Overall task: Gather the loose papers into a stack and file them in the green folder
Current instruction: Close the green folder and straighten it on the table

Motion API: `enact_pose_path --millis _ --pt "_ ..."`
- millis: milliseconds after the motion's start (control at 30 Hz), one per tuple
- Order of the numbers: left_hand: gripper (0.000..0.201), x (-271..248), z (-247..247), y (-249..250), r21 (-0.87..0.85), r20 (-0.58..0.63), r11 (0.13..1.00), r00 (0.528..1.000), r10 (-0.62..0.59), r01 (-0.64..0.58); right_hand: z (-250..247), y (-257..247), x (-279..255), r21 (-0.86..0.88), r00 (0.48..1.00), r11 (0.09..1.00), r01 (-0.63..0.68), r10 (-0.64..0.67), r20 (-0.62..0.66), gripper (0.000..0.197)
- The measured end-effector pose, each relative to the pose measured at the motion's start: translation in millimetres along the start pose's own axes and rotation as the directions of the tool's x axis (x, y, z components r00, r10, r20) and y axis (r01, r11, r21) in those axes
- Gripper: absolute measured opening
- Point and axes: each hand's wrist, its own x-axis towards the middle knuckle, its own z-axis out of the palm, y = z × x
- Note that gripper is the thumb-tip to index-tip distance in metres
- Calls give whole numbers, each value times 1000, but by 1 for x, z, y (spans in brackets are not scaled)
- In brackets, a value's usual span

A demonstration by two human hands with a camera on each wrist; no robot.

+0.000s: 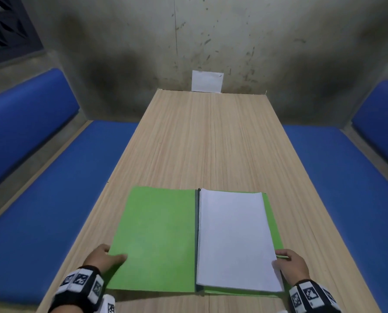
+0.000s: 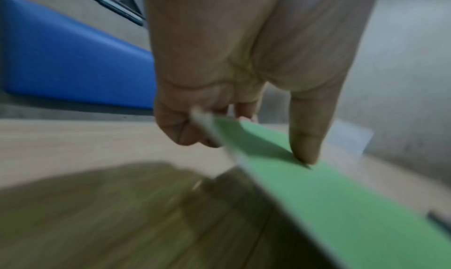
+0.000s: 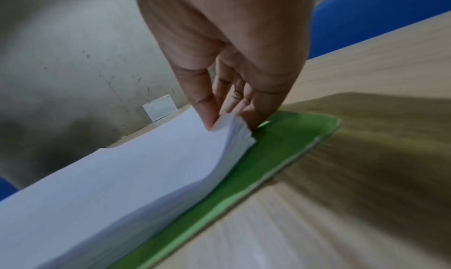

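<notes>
The left hand (image 1: 102,258) pinches the flat green card folder's (image 1: 157,240) cover; right hand (image 1: 290,265) pinches the white paper stack (image 1: 233,240); square the stack before closing.

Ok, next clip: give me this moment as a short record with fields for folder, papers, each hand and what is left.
folder: green folder lies open on the table
papers: paper stack on the folder's right half
left hand: pinches the left cover's edge
right hand: pinches the stack's near right corner, raising it
left to do: cover not yet closed
</notes>
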Motion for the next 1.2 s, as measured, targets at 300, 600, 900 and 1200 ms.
enact_pose_path --millis 300,600,900,1200 --pt "66 -127 1 98 -293 356 745 655 667 -599 -3 5 -3 139 999 989 -43 38 39 23" --pt "52 -100 154 84 379 619 389 542 568 -840 -23 -14 -22 124 998 991 -46 39 56 26" --pt "47 -94 176 83 475 615 323 572 543 -818 -29 -7 -19 133 989 986 -105 89 122 24" --pt "45 -93 168 79 270 309 621 677 668 -736 -21 0 -24 -169 998 985 -39 31 -51 60"
